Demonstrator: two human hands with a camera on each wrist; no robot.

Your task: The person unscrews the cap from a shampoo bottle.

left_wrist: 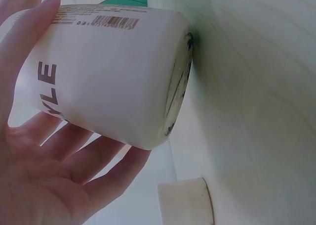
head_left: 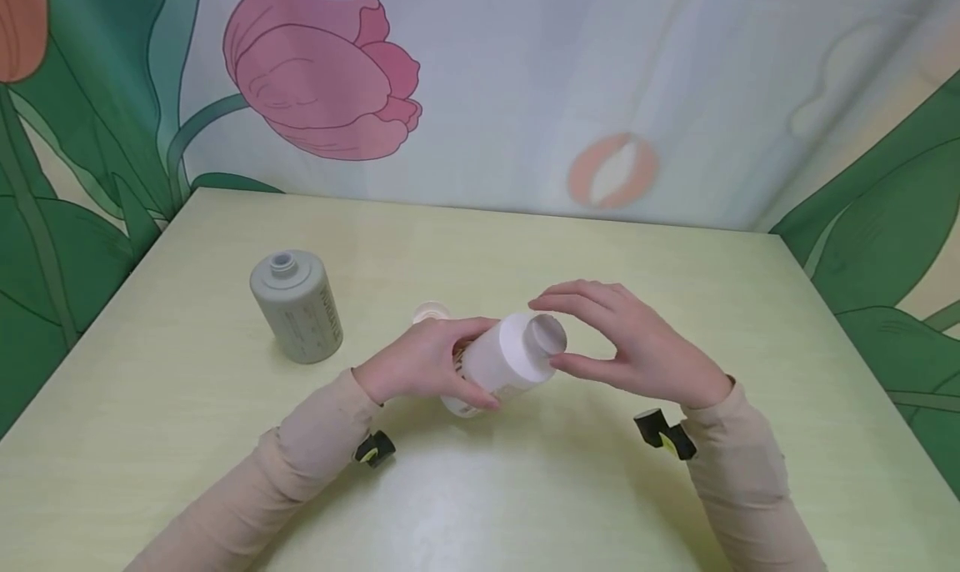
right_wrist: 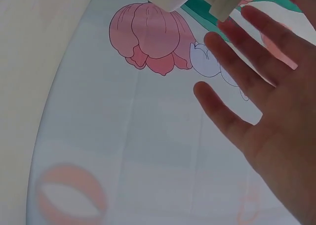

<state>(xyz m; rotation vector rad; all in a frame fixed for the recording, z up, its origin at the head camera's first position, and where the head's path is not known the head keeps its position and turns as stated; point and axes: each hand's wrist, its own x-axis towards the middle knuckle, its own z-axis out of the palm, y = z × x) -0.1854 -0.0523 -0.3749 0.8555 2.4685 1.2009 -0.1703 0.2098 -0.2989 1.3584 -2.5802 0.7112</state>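
Observation:
My left hand (head_left: 423,359) grips a white plastic bottle (head_left: 491,362) around its body, thumb on the near side. The bottle leans, its capped end up and to the right. In the left wrist view its base edge is close to the table, and part of a brown barcode label shows. At the top sits a smooth pale cap (head_left: 547,335). My right hand (head_left: 633,343) is spread around this cap, thumb tip right at its lower edge and fingers above it. In the right wrist view those fingers (right_wrist: 232,62) are apart and fairly straight.
A grey bottle (head_left: 300,318) with an uncapped neck stands upright on the left of the pale table (head_left: 600,505). Partly hidden behind my left hand, a small cream round cap (head_left: 431,309) lies on the table. A flower-printed curtain (head_left: 487,97) hangs behind the table.

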